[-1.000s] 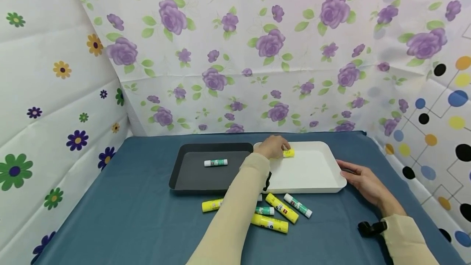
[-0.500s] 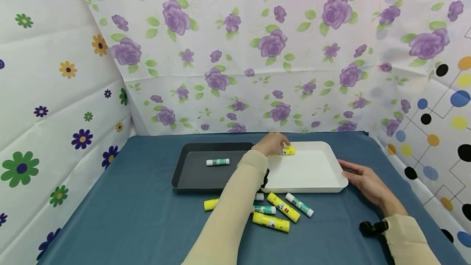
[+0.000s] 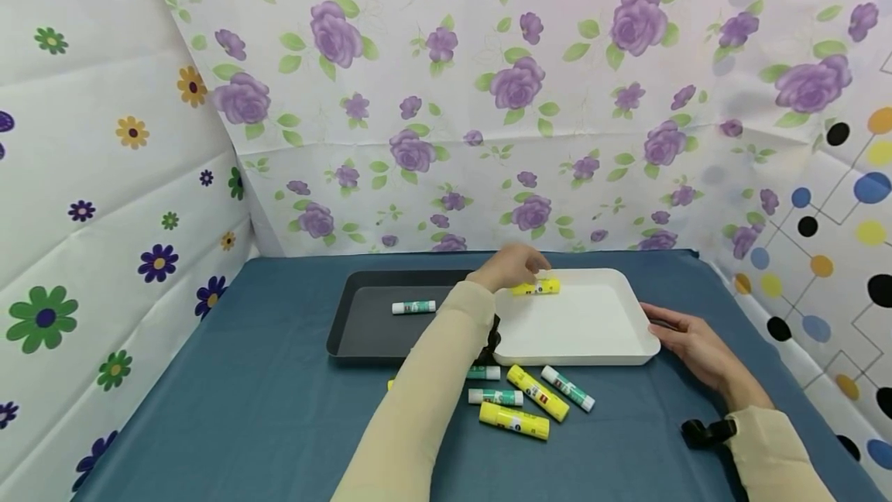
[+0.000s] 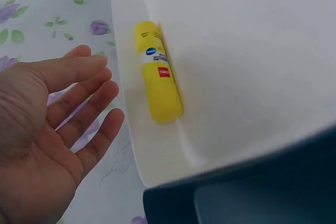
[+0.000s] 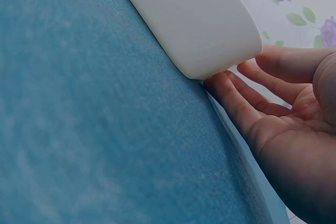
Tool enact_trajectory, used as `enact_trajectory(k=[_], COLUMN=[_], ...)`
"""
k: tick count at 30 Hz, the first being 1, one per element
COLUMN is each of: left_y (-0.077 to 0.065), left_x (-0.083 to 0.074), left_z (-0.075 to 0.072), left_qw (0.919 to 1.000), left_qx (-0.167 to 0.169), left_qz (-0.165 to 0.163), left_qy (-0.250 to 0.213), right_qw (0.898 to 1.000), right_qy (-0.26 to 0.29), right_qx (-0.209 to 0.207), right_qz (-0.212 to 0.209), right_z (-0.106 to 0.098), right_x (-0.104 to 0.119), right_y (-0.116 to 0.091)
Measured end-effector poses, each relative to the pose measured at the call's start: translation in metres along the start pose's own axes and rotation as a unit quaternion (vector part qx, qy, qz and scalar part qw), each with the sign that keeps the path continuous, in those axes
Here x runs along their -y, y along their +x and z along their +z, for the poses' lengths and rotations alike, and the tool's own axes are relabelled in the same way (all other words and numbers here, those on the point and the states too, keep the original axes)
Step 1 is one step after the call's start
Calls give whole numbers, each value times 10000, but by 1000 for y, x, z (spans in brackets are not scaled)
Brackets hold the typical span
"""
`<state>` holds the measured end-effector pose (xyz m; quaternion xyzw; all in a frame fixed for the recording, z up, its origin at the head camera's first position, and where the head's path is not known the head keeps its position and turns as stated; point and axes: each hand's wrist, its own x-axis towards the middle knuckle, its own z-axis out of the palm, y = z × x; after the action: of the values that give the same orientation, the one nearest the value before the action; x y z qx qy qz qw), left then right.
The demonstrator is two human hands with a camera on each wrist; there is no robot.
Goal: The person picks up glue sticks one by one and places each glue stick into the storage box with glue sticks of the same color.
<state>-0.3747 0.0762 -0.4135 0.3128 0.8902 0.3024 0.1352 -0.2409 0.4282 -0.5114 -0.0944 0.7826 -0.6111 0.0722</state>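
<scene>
In the head view my left hand (image 3: pixel 511 266) hovers at the far left corner of the white tray (image 3: pixel 592 331). Its fingers (image 4: pixel 97 106) are loosely extended beside a yellow glue stick (image 4: pixel 158 85), apart from it. That glue stick lies inside the tray along its back wall. At the tray's right side, my right hand (image 3: pixel 697 343) holds the edge, thumb at the rim and fingertips (image 5: pixel 218 85) by the underside. A slim green and white glue stick (image 3: pixel 414 307) lies in the dark grey tray (image 3: pixel 341 324), which my left forearm partly covers.
In front of the trays several glue sticks lie on the blue cloth, among them a yellow one (image 3: pixel 514 421), another yellow one (image 3: pixel 538 393) and a green one (image 3: pixel 567 389). My left sleeve (image 3: pixel 425 393) hides part of this group. A flowered curtain (image 3: pixel 446 99) rises behind the table.
My left fingers have let go of the yellow glue stick, and the left hand has drawn slightly up and left. The right hand has stayed at the white tray's edge.
</scene>
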Motion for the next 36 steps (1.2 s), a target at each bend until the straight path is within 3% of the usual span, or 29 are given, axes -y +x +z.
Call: enact_trajectory(k=[8, 19, 28, 36], left_y=[-30, -77, -122, -155], left_x=[8, 17, 9, 12], left_z=[-21, -41, -36, -27], left_qw=[9988, 9934, 9892, 9858], left_qx=[35, 3, 333, 452], left_qz=[243, 893, 1132, 1211], left_qy=[-416, -723, -872, -1069], right_qw=[9999, 10000, 10000, 9999], right_qy=[101, -13, 18, 66], right_qx=[43, 0, 86, 105], right_qz=[-25, 60, -4, 72], right_z=[3, -2, -3, 0], right_x=[-1, 0, 1, 1], right_y=[1, 2, 0, 1])
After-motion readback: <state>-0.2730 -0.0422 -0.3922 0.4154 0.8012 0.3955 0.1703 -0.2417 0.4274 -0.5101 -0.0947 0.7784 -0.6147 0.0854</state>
